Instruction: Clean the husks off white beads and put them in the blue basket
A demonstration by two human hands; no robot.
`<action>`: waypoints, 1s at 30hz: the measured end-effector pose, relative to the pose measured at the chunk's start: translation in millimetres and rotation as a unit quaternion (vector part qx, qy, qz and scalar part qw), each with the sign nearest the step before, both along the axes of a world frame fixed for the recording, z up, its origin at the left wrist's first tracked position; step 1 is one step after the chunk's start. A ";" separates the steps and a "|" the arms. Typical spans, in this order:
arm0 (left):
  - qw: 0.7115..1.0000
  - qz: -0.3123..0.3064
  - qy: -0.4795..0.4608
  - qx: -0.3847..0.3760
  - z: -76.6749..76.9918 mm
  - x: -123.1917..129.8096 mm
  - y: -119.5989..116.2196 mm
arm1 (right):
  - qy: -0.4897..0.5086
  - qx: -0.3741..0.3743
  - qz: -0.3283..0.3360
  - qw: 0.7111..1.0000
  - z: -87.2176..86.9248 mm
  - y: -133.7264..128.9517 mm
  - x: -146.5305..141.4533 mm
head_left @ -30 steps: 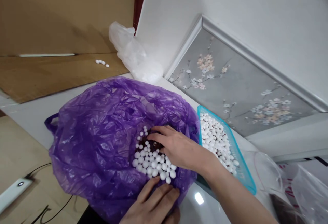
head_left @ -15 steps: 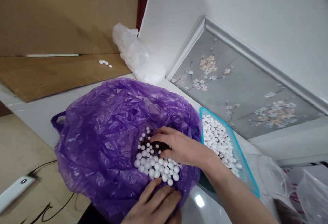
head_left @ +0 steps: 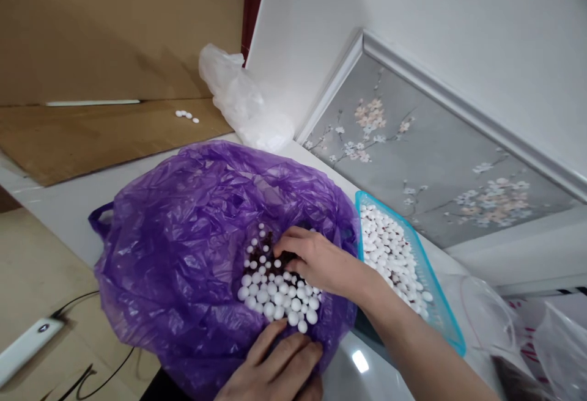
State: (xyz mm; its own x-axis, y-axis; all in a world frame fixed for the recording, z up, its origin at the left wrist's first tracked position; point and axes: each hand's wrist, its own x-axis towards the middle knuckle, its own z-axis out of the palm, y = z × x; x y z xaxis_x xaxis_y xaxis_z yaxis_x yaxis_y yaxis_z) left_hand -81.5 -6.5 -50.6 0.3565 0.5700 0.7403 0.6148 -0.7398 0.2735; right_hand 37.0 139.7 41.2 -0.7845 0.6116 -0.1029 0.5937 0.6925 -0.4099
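Observation:
A crumpled purple plastic bag (head_left: pixel 183 236) lies spread over the white surface. In its hollow sit many round white balls (head_left: pixel 275 297) of differing sizes, with dark brown bits among the smaller ones. My right hand (head_left: pixel 316 260) reaches into this hollow from the right. Its fingers and thumb are curled down into the dark bits; what they hold is hidden. At the near side, my left hand (head_left: pixel 279 364) has its fingers bent over the bag, gripping it just below the balls.
A turquoise-rimmed basket (head_left: pixel 433 291) full of white pieces stands right of the bag. Behind is a clear plastic bag (head_left: pixel 238 95). A cardboard sheet (head_left: pixel 92 138) carries a few white balls (head_left: pixel 183 114). A framed flower panel (head_left: pixel 413 162) leans at right; a white device (head_left: pixel 27 346) lies lower left.
My right hand has drawn slightly right, its fingers curling closer together. A few balls among the dark bits have shifted. My left hand stays on the bag.

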 end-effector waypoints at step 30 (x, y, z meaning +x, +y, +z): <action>0.996 -0.073 0.003 -0.055 -0.1 -4.2 10.1 | 0.178 -0.124 -0.319 0.923 56.9 -125.0 178.6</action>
State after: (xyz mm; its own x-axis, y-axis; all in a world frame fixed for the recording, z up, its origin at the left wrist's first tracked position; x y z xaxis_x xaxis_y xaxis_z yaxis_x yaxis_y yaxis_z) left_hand -85.8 3.6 -50.7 0.4455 0.5897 0.6737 0.5052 -0.7868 0.3546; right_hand 215.5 14.7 98.1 -0.2836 0.9528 -0.1084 0.6457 0.1062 -0.7561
